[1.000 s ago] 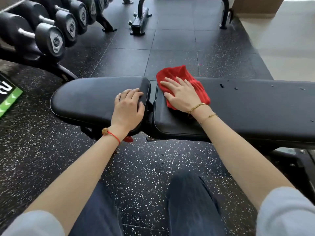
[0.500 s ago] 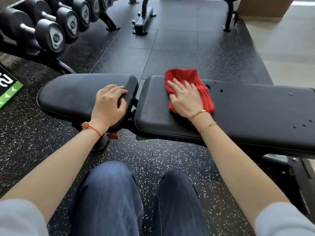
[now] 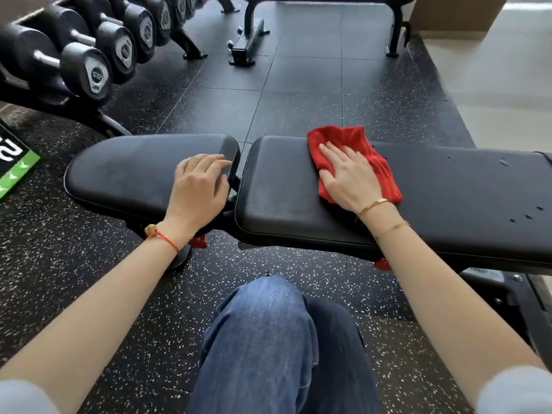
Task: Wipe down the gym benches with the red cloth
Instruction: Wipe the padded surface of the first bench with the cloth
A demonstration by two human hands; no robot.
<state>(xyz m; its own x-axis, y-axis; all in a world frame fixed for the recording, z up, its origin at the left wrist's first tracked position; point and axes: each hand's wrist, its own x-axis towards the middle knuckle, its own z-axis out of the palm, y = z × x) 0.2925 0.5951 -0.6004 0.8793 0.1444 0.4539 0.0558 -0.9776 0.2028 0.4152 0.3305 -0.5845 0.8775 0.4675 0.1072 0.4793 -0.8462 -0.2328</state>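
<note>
A single head-worn camera looks forward and steeply down from close above the bench (image 3: 448, 204), which crosses the frame left to right. The wide lens seems to bow the edges, taking in the dumbbell rack (image 3: 89, 64) far left and the person's knees (image 3: 268, 324) below.

both bare forearms reach forward from pale sleeves. left hand (image 3: 200, 186) sits palm down, fingers loosely curled over an edge, red string bracelet on that wrist. right hand (image 3: 350, 177) lies flat, fingers straight and slightly spread, pressing down, two thin gold bracelets on the wrist.
</note>
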